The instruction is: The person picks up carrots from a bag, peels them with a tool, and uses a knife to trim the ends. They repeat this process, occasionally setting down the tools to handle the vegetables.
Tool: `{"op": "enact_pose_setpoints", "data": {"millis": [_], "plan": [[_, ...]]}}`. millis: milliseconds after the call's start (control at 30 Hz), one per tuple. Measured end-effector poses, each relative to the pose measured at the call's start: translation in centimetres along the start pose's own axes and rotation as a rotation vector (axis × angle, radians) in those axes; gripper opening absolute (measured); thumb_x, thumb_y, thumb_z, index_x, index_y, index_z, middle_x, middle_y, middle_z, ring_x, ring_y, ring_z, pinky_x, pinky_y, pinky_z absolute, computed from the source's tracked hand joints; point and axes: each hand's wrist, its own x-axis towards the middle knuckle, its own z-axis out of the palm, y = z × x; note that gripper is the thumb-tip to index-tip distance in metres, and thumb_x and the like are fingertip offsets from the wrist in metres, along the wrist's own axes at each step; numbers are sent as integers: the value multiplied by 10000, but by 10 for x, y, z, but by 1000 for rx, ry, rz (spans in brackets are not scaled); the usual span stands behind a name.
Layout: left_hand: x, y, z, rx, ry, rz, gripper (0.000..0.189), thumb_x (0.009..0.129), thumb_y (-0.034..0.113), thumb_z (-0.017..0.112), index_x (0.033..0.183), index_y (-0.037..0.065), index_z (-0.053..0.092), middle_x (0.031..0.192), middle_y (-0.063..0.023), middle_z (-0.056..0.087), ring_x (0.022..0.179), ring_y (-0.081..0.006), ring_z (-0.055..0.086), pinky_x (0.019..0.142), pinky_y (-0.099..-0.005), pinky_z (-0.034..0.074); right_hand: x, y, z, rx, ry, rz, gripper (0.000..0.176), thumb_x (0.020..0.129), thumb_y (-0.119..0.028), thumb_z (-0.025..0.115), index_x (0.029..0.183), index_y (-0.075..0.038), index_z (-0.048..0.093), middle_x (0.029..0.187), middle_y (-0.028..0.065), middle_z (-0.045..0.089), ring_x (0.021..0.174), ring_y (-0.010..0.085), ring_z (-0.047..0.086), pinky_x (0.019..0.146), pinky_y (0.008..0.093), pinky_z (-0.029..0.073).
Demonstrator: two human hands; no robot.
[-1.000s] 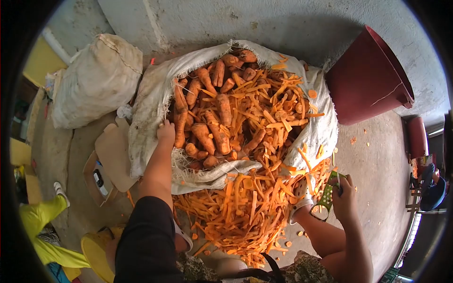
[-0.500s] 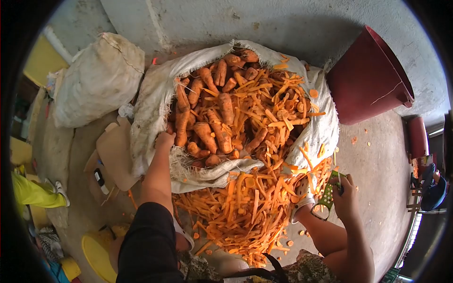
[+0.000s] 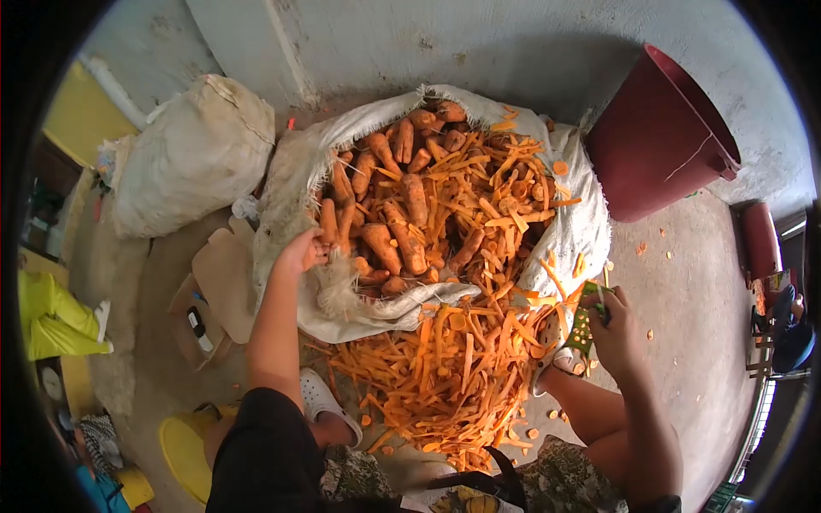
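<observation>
An open white sack point(image 3: 581, 231) lies on the concrete floor, filled with whole carrots point(image 3: 393, 244) and orange peelings. My left hand point(image 3: 301, 252) reaches over the sack's left edge and closes on a carrot point(image 3: 328, 221) at the pile's side. My right hand point(image 3: 611, 329) grips a green peeler point(image 3: 584, 325) at the right, next to a heap of carrot peelings point(image 3: 449, 376) in front of the sack.
A tied white sack point(image 3: 192, 154) stands at the left. A dark red bucket point(image 3: 663, 141) lies tipped at the upper right by the wall. Cardboard pieces point(image 3: 224, 278) and a yellow object point(image 3: 184, 445) sit to my left. My white shoes point(image 3: 325, 402) rest beside the peelings.
My left hand has slid along the sack's edge and taken hold of a carrot. My right hand with the peeler rose slightly. The view shifted a little.
</observation>
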Motion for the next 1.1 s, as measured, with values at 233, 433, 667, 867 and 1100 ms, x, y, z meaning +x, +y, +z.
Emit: {"op": "enact_pose_setpoints", "data": {"millis": [233,433,667,867,1100], "plan": [[-106,40,43,-215,-125,145,478,754,219,417,1178,9,354,1081,-186,472,911,-379,572,886,-538,384,-20,-39,-19,108,74,-181,211,775,-33,525,981,-19,570,846,140,480,715,315,533,635,362,431],[-198,31,100,-393,-69,176,534,755,223,370,1229,-13,303,1136,-216,423,989,-416,521,844,-523,435,-28,-59,-19,173,205,-351,105,811,-55,520,886,-12,580,786,117,471,620,220,484,601,306,401],[-316,20,182,-447,-699,197,432,830,332,331,1068,-7,454,906,-140,530,780,-224,534,672,-410,459,-38,-92,-16,553,109,-262,99,853,-66,493,892,-18,569,747,61,480,608,140,442,561,282,377],[-354,-11,202,-475,-717,17,489,907,464,321,1018,16,480,777,-98,543,629,-208,529,640,-404,452,-61,-111,-17,1048,9,-145,162,860,-76,514,1017,-55,483,740,-7,466,594,70,410,529,221,339],[-367,-20,231,-471,-543,3,343,937,319,305,1032,49,493,798,-87,551,643,-187,539,582,-327,446,-83,-128,-22,1285,-33,22,239,859,-132,549,1055,-16,476,766,25,537,599,86,489,505,235,398]]}}
